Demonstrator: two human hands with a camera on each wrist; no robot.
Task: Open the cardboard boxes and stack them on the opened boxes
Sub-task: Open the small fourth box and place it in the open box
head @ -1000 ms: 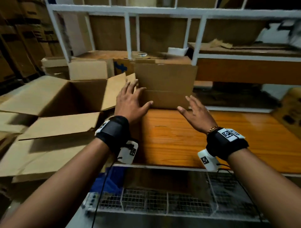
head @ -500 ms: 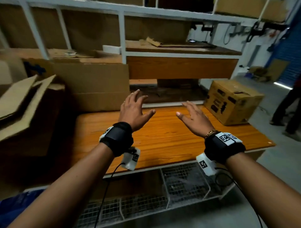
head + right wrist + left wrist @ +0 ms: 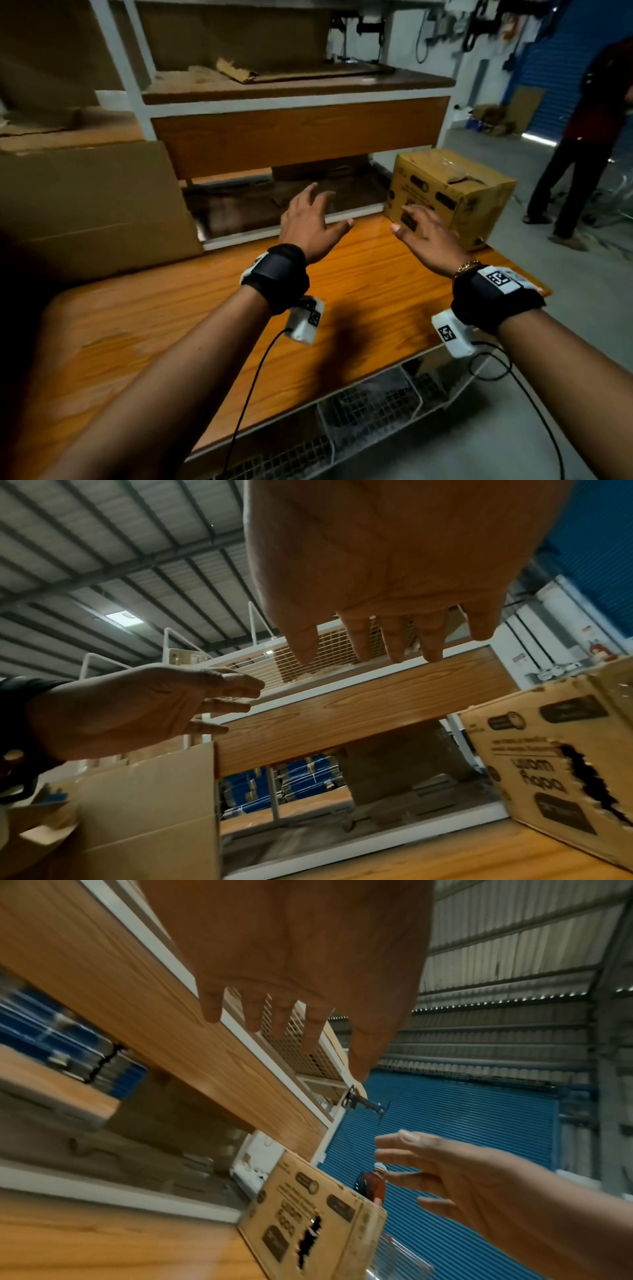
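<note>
Both grips (image 3: pixel 370 229) spread, printed box (image 3: pixel 448 195) upright.

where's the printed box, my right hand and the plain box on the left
printed box (image 3: pixel 452 192), head view, on its top front corner
right hand (image 3: pixel 428 238), head view, on the back of the hand
plain box (image 3: pixel 92 202), head view, on its front face

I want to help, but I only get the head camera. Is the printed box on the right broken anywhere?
Observer: Yes. The right wrist view shows a ragged torn hole in the printed box.
Operator: Is anything hiding in the hands?
Observer: No. From underneath, the left hand and the right hand show bare palms and hold nothing.
Operator: What's behind the wooden shelf?
Observer: Under the wooden shelf, blue bundles are stacked behind it.
</note>
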